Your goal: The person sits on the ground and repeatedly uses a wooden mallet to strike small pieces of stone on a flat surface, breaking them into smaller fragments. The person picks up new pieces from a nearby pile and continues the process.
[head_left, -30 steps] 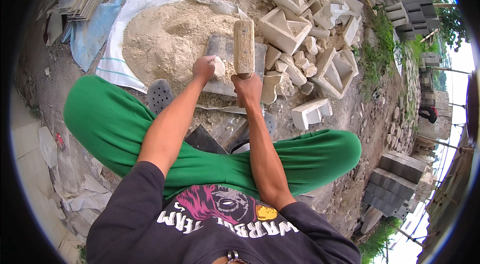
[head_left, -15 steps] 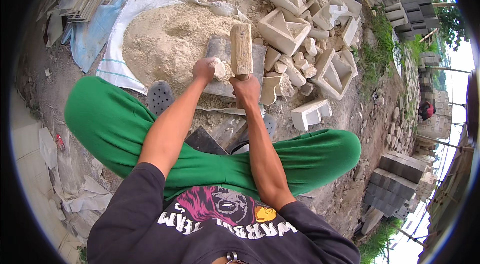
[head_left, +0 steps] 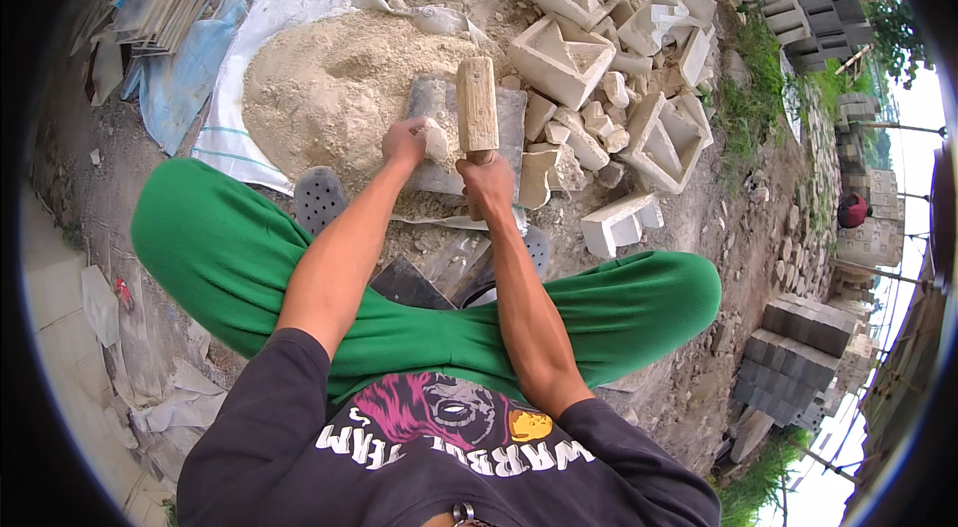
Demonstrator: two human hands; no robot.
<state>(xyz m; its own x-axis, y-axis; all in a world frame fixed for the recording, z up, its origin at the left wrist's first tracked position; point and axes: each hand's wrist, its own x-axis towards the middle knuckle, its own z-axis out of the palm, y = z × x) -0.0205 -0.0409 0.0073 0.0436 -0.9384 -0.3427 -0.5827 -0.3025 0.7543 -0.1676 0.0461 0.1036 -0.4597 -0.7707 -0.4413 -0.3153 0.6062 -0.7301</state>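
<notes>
My right hand [head_left: 487, 183] is closed round the handle of a wooden mallet [head_left: 477, 106], whose thick, worn head points away from me above a grey slab [head_left: 509, 118]. Closed on a pale lump of broken block [head_left: 436, 142] is my left hand [head_left: 404, 143], over the slab's left part. The lump sits just left of the mallet. Beyond and left of the slab, a heap of crushed, sandy powder [head_left: 324, 78] covers a white woven sack [head_left: 232, 123].
Broken pale blocks [head_left: 564, 58] and chunks pile up right of the slab. One block piece [head_left: 621, 225] lies nearer my right knee. Stacked flat boards [head_left: 165, 3] and a blue sheet [head_left: 185, 78] are at far left. Grey blocks [head_left: 793, 362] stand at right, a person [head_left: 853, 212] farther off.
Both hands stay in nearly the same place, still holding the mallet and the lump. The mallet head has shifted slightly toward me, and the view has moved a little.
</notes>
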